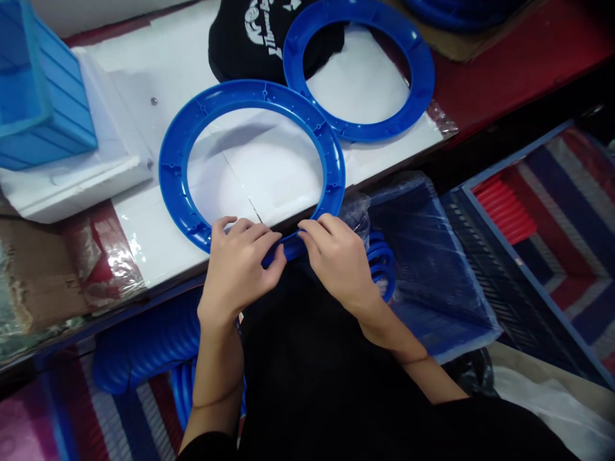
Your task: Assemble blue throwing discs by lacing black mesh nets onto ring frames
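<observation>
A large blue plastic ring with small ribs and posts on its upper face lies on the white-covered table, its near rim jutting past the table edge. My left hand is closed on the near rim, fingers over the top and thumb at the outer side. Just to its right, my right hand pinches the same rim between thumb and fingers. Whether a small part sits under my fingertips is hidden. A second blue ring lies behind, close against the first one, partly over a black cloth with white lettering.
A light-blue bin stands on white foam at the left. Below the table are stacked blue rings and a blue crate. Red rings sit in another crate at the right. More blue rings lie at the back.
</observation>
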A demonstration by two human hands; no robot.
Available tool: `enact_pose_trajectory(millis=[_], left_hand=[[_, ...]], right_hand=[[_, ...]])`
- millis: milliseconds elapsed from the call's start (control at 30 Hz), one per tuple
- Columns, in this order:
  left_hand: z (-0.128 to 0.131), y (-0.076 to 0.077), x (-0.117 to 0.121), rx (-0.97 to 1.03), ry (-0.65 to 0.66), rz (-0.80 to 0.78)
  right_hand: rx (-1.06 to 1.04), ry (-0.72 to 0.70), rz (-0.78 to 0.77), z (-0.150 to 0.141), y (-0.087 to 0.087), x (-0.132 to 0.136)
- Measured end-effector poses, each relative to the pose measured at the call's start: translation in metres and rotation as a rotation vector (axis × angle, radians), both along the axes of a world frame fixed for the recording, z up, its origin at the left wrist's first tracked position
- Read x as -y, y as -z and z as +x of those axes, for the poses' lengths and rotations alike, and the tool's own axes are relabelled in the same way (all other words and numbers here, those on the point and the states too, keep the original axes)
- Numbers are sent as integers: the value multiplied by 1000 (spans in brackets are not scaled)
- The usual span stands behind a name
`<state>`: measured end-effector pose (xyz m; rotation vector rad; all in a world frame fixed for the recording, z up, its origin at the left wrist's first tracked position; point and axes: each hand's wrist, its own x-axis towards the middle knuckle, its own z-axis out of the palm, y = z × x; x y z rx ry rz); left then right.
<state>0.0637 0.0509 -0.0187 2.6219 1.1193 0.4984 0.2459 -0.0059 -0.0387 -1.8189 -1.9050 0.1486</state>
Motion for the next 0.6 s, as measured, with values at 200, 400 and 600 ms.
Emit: enact_pose_trajectory(millis=[200, 400, 600], left_hand=[[12, 13, 2, 13, -4, 1], [17, 22, -1, 100, -102, -20], [15, 19, -2, 110, -89, -66]], right_hand=[[-17, 77, -15, -2, -2, -3], [-247, -34, -90, 24, -9, -10], [-350, -38, 94, 34, -7, -17]])
